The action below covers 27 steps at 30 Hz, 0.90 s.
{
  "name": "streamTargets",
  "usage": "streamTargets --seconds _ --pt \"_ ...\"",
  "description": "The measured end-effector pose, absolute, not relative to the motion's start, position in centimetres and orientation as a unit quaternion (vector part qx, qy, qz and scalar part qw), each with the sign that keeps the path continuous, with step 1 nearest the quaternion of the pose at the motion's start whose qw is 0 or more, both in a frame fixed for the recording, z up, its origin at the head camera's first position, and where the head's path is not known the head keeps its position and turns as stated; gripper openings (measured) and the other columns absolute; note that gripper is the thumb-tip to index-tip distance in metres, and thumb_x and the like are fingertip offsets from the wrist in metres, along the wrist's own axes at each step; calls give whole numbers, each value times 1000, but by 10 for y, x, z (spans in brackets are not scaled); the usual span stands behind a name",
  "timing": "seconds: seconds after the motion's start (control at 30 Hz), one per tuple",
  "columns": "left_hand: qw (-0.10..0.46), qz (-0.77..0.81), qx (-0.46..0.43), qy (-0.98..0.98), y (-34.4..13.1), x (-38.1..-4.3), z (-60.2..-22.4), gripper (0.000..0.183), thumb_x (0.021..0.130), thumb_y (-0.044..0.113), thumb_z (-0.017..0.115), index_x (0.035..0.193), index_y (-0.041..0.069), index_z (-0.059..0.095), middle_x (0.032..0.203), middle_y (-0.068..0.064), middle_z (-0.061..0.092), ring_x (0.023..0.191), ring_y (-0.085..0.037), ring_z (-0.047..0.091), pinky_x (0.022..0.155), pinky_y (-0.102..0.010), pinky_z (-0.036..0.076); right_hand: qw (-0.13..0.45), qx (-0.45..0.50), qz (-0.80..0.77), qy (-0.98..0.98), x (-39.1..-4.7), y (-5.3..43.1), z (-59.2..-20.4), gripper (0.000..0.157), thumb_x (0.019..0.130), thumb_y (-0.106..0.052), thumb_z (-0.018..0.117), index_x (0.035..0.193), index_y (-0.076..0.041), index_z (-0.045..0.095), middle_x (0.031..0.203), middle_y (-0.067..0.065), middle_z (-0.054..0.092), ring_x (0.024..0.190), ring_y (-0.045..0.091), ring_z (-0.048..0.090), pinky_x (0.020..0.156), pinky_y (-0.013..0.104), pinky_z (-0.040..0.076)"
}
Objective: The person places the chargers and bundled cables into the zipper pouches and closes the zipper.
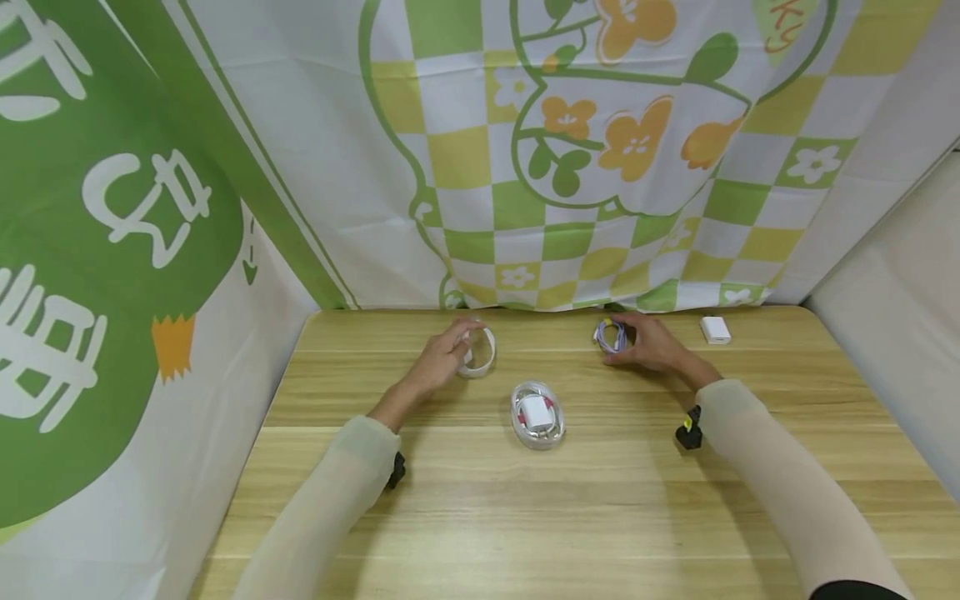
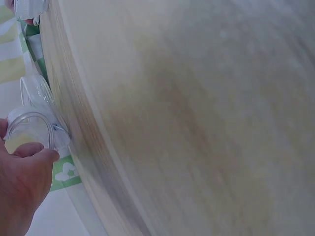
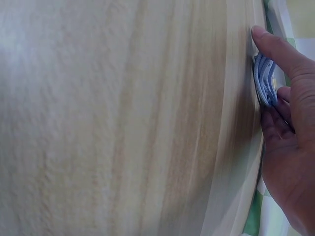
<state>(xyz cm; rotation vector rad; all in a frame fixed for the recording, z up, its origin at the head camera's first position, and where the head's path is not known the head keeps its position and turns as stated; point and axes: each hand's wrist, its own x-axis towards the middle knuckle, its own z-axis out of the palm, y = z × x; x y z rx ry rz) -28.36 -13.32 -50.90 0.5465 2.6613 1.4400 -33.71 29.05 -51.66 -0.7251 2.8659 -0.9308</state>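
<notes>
In the head view my left hand [image 1: 442,360] pinches the left side of a pale, see-through ring [image 1: 486,367] near the back of the table. The left wrist view shows the thumb and fingers of that hand [image 2: 24,182] at the rim of the ring [image 2: 49,129]. Farther right, my right hand [image 1: 651,343] grips a coiled blue-purple cable [image 1: 620,343] with a yellow tie, thumb and fingers on opposite sides. The coil [image 3: 266,81] appears edge-on between the thumb and fingers of the right hand [image 3: 290,132] in the right wrist view.
Between the hands, nearer the front, lies a round clear case [image 1: 517,433] with a white charger [image 1: 536,412] and cable inside. A small white adapter [image 1: 716,330] sits right of the right hand. A patterned cloth [image 1: 585,250] hangs behind the wooden table [image 1: 480,517].
</notes>
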Motion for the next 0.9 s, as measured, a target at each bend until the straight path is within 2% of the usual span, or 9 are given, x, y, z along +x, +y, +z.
streamTargets --seconds 0.1,0.2,0.47,0.73,0.9 --pt "32 456 191 869 -134 -284 -508 42 110 14 47 152 12 54 167 -14 42 154 -46 34 122 -64 32 7 -241 -295 925 -336 289 -517 90 73 -25 98 142 16 56 137 34 63 127 48 59 109 59 46" --pt "31 446 205 871 -134 -284 -505 42 110 13 50 151 10 53 163 -13 47 146 -47 46 115 -63 43 -5 -248 -290 924 -336 288 -519 89 72 -26 98 140 15 58 134 34 64 124 48 60 107 59 48" --pt "50 432 209 876 -135 -284 -500 43 112 15 50 154 13 50 164 -19 45 138 -48 55 114 -60 45 -17 -250 -283 926 -337 288 -522 88 70 -27 100 138 14 60 132 32 67 122 46 62 106 58 49" --pt "59 433 215 873 -134 -287 -502 43 113 12 47 156 10 47 168 -15 40 151 -41 42 125 -55 33 -14 -246 -289 925 -336 287 -521 90 70 -27 100 139 14 59 131 32 65 120 45 61 105 58 48" --pt "62 436 214 872 -133 -286 -501 44 112 9 48 156 9 45 168 -18 39 143 -40 51 118 -53 43 -2 -237 -289 928 -335 287 -520 94 72 -30 99 144 13 56 136 34 61 123 47 58 107 60 47"
